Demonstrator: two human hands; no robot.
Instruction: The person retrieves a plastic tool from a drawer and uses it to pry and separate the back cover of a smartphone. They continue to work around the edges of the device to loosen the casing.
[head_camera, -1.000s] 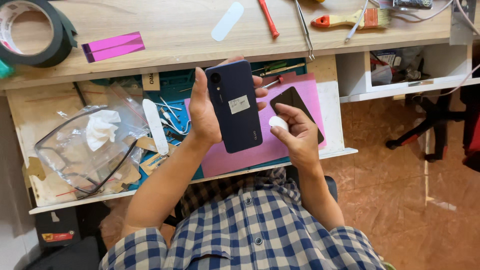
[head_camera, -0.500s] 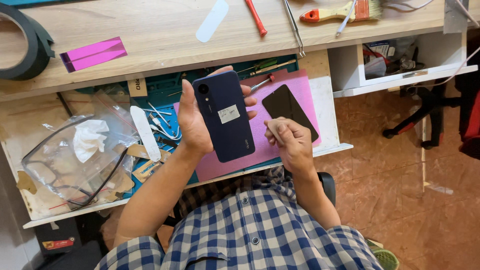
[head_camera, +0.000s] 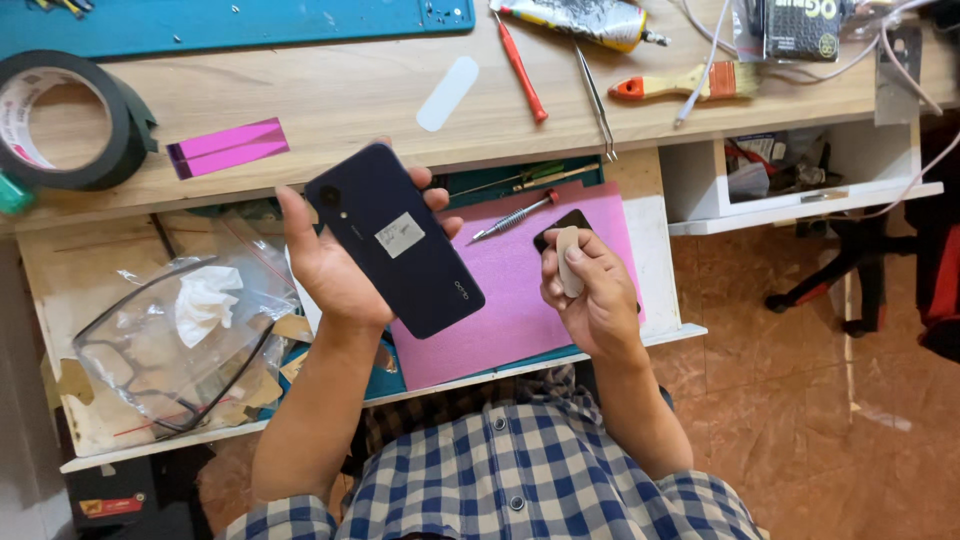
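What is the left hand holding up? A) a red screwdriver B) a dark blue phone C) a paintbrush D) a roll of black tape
B: the left hand grips a dark blue phone back side up, while the tape roll, red screwdriver and paintbrush all lie on the wooden desk.

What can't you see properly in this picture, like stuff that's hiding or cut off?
Head view only:
- The front of the dark blue phone: it faces down into the left hand.
- The black panel on the pink mat: the right hand covers most of it.
- The pale piece in the right hand's fingers: partly hidden by them.
- The black tape roll: cut off by the left edge.
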